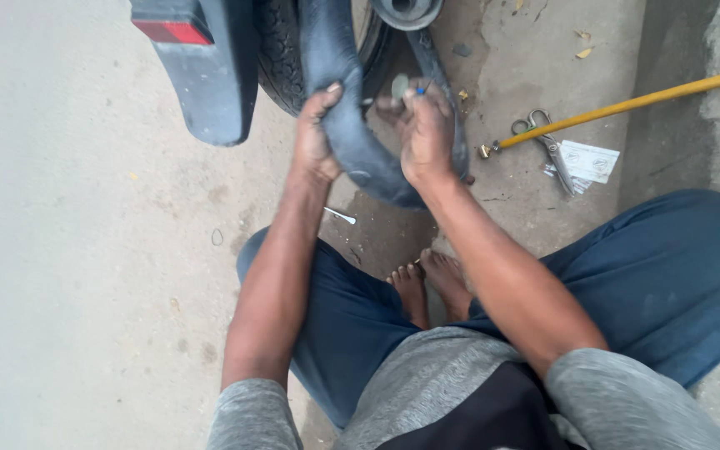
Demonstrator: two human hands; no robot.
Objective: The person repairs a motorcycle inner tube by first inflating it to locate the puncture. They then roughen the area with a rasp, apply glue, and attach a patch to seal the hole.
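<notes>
A black rubber inner tube (360,158) hangs in a loop out of a vehicle's rear tyre (281,58). My left hand (314,137) grips the tube's left side, thumb on top. My right hand (427,133) holds the tube's right side and pinches a small grey-green round patch (399,86) between its fingertips, with a thin small tool beside it. I squat on the ground, my bare feet (428,283) under the tube.
A dark mudguard with a red reflector (202,67) hangs at the top left. A yellow hose with a brass end (627,104), scissors (547,137) and a white paper packet (589,160) lie on the concrete at the right. A small metal piece (340,216) lies near my knee.
</notes>
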